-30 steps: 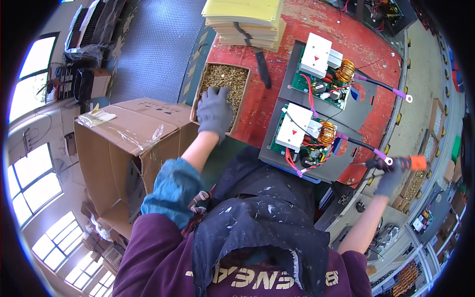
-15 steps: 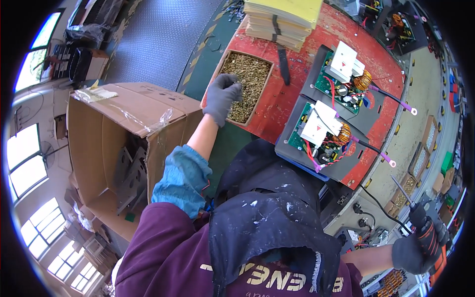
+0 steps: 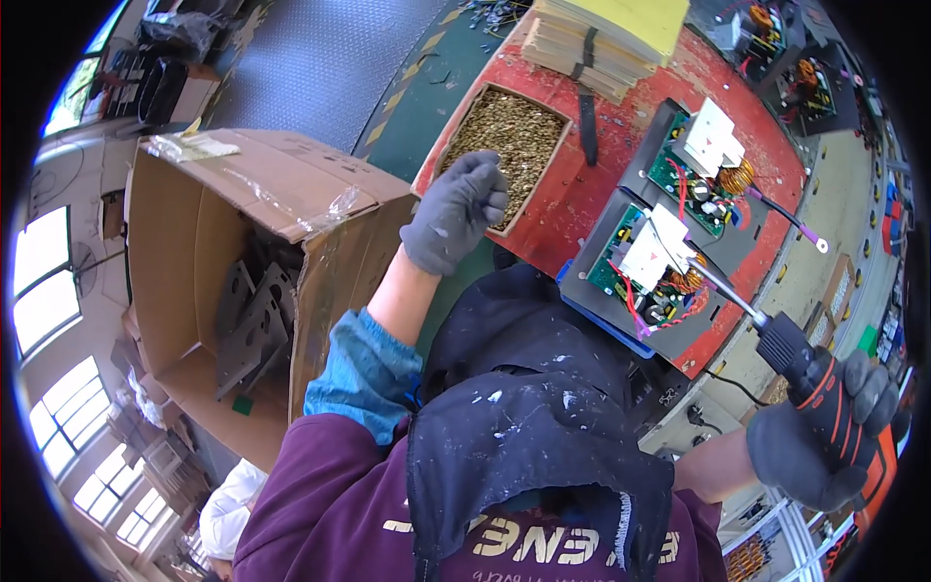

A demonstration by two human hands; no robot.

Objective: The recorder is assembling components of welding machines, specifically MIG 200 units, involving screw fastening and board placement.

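Observation:
My left hand [image 3: 454, 211], in a grey glove, rests with curled fingers at the near edge of a wooden tray of small brass screws [image 3: 504, 136]; whether it holds a screw cannot be seen. My right hand [image 3: 822, 432], also gloved, grips a black and orange electric screwdriver [image 3: 790, 354]. Its bit points up-left at the nearer of two circuit boards [image 3: 652, 264] lying on grey metal plates. The second circuit board [image 3: 700, 167] lies just beyond it on the red bench [image 3: 582, 209].
An open cardboard box [image 3: 242, 281] with grey metal brackets inside stands to my left. A stack of yellow-topped sheets [image 3: 606, 34] and a black-handled tool [image 3: 586, 114] lie at the far side of the bench. More boards [image 3: 787, 68] sit at the far right.
My right hand has come back up from the lower right with the screwdriver, its bit now at the nearer board. My left hand has stayed at the screw tray, fingers curling.

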